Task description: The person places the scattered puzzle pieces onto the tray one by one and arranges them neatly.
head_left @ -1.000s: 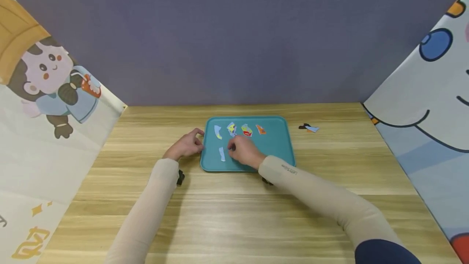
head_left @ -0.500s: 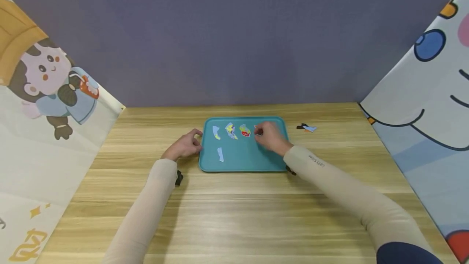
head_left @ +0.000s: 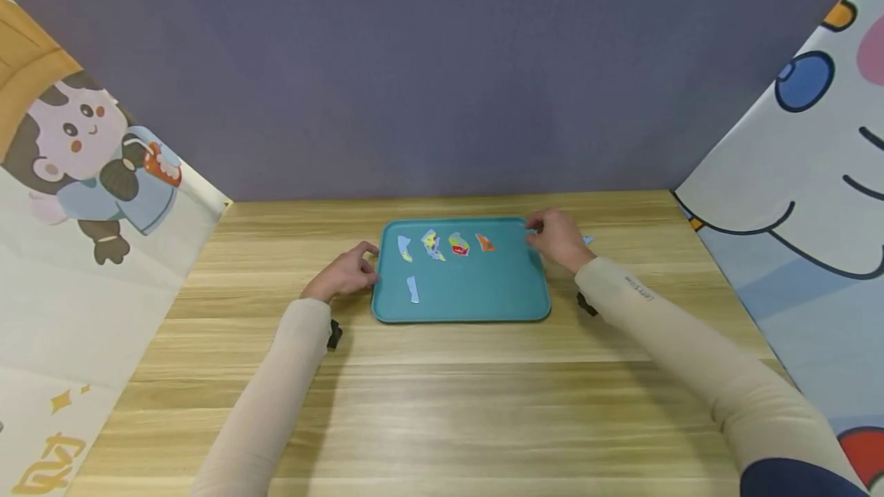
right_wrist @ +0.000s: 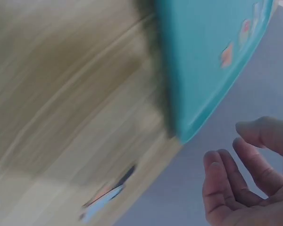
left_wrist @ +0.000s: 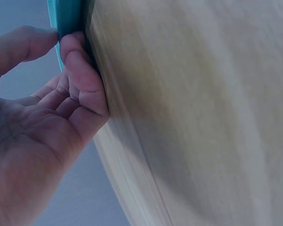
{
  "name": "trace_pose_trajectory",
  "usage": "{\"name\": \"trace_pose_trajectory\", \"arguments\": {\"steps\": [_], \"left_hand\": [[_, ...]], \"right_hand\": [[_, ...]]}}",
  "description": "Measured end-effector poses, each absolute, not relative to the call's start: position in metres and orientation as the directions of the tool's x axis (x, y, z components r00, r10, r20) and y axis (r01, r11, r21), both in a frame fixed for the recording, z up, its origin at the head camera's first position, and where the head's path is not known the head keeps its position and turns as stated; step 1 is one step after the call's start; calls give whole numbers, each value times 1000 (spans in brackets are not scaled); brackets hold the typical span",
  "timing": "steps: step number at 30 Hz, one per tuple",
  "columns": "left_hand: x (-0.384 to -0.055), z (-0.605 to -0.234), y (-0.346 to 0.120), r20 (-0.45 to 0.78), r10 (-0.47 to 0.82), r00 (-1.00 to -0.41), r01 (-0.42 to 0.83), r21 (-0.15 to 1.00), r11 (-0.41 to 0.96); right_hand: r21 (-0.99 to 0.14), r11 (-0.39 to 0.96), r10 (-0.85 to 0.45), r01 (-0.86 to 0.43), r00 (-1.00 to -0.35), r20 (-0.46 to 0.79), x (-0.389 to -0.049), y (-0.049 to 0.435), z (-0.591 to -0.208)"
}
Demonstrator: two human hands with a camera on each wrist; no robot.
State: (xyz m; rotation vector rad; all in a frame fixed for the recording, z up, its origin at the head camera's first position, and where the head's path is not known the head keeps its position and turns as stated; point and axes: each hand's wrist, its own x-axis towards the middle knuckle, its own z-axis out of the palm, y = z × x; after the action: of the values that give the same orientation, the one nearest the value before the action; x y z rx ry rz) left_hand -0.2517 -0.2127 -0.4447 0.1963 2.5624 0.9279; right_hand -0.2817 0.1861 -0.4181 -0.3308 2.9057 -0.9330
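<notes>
On the teal tray [head_left: 483, 290] lie several flat, irregular printed pieces. Along its far side are a pale blue and yellow piece [head_left: 404, 248], a blue-yellow patterned piece [head_left: 433, 245], a green and red piece [head_left: 459, 245] and an orange piece [head_left: 486, 243]. A plain pale blue piece [head_left: 413, 290] lies nearer the front left. My left hand [head_left: 343, 274] pinches the tray's left rim, thumb against fingers in the left wrist view. My right hand [head_left: 558, 240], fingers loosely bent and holding nothing, hovers by the tray's far right corner.
A small pile of pieces [right_wrist: 104, 200], black, orange and pale blue, lies on the wooden table right of the tray, mostly hidden by my right hand in the head view. A grey-purple wall [head_left: 449, 98] stands behind the table; printed panels flank it.
My right hand has moved right from the tray's middle, past the orange piece, to the far right corner by the pile. My left hand stays on the rim.
</notes>
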Motion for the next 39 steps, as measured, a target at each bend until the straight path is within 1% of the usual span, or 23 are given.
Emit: {"name": "trace_pose_trajectory", "arguments": {"steps": [5, 10, 15, 19, 25, 29, 39], "left_hand": [[-252, -447, -213, -316, 262, -912, 2, 635, 773], [-252, -447, -214, -311, 262, -914, 3, 637, 771], [-251, -445, -214, -315, 261, -912, 3, 634, 774], [-252, -444, -214, -314, 264, -912, 9, 629, 777], [-253, -446, -214, -316, 264, -911, 6, 631, 776], [-253, -446, -214, -312, 267, -912, 11, 632, 775], [-254, -447, -215, -302, 281, -911, 25, 639, 768]], "right_hand": [[-574, 805, -179, -150, -984, 6, -289, 214, -427], [-562, 821, -129, -97, -992, -17, -292, 242, -436], [-535, 842, -109, -70, -993, -42, -292, 259, -445], [-529, 846, -101, -59, -994, -51, -292, 264, -451], [-524, 847, -100, -89, -995, 7, -293, 268, -457], [-531, 844, -76, -75, -997, 20, -292, 270, -459], [-547, 834, -84, -70, -996, 0, -289, 273, -456]]}}
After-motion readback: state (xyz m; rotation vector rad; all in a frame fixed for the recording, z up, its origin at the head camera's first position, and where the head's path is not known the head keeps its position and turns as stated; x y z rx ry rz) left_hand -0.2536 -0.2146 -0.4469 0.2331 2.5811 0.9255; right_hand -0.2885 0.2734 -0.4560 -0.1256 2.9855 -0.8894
